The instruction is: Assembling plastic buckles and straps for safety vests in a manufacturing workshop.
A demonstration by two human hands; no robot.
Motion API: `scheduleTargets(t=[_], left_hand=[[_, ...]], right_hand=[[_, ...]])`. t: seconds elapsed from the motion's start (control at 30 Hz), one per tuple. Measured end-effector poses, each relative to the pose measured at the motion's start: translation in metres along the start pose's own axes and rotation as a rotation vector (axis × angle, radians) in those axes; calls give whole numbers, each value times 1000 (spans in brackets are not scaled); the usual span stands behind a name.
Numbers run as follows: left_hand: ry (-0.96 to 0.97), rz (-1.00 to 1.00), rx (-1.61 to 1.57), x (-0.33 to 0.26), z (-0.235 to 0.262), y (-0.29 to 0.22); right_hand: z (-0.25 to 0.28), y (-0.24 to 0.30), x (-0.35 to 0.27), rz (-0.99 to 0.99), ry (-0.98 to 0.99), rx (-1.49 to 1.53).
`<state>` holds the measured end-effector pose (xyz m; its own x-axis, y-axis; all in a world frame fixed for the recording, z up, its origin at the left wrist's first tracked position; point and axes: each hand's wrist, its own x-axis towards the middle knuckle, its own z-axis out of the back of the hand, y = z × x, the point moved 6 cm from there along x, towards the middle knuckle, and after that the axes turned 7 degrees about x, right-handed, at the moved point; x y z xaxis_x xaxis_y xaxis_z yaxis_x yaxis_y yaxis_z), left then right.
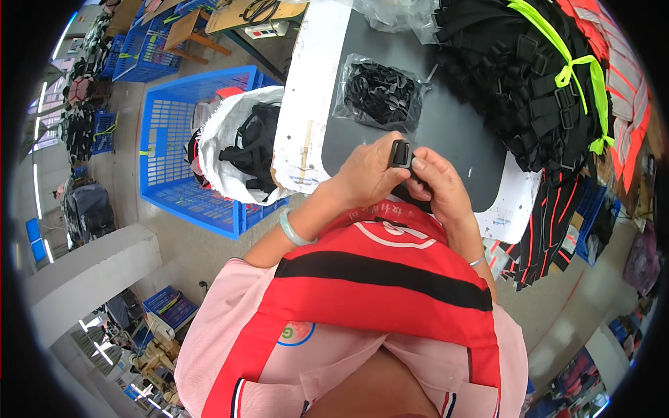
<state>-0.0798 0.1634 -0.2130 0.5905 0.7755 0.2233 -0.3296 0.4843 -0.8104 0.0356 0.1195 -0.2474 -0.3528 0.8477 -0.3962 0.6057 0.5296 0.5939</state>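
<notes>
The workshop floor [127,167] holds a blue crate [155,171] left of the surface [301,111], above whose near side the left hand [371,167] pinches a black buckle [401,154], the right hand [444,182] curled beside it, grip unclear, with black straps [550,111] heaped at the surface's far right.

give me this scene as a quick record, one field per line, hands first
left hand: pinching a black buckle
right hand: fingertips by the buckle's right side, grip unclear
table: clear bag of small black parts, heap of black straps with lime-green tie
left of table: blue crate, white sack holding black pieces
</notes>
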Motion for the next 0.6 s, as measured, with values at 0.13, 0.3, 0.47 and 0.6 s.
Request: scheduleTargets(t=[0.13,0.3,0.47,0.6], left_hand=[[88,-25,92,3,-2,3],[27,-19,113,4,-2,-2],[23,-61,161,4,-7,2],[314,34,192,0,-18,8]], right_hand=[[6,8,0,66,4,75],[9,-4,-2,-66,123,299],[-4,-13,-1,-48,106,407],[1,25,-9,233,-151,-56]])
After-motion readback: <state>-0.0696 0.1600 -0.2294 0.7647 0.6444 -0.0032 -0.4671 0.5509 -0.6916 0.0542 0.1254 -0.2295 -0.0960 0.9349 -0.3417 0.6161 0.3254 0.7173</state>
